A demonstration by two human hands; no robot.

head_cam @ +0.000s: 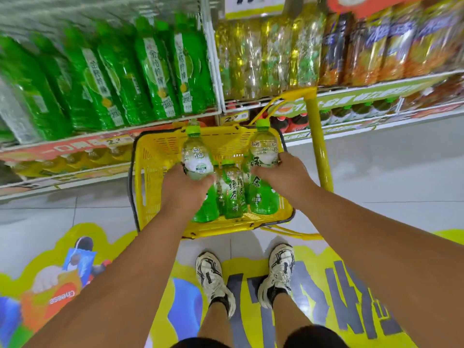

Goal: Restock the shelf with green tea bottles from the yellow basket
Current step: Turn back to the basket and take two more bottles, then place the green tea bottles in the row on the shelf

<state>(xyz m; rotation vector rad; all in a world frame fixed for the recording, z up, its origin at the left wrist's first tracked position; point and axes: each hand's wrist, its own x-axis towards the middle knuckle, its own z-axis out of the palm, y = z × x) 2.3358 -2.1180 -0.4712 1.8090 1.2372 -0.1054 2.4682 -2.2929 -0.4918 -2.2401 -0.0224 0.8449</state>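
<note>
Now both hands, left (187, 185) and right (281, 172), each grip one green tea bottle (197, 156) above the yellow basket (155, 177).

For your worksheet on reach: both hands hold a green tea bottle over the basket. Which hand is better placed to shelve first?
Probably the right hand: its bottle sits nearer the pale tea bottles.

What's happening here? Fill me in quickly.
A person stands over a yellow basket on the shop floor, restocking. The left hand grips one green tea bottle and the right hand grips another, both raised above the basket. A few more green tea bottles remain standing inside it. The shelf ahead holds rows of drinks; neither held bottle has reached it yet.
</note>
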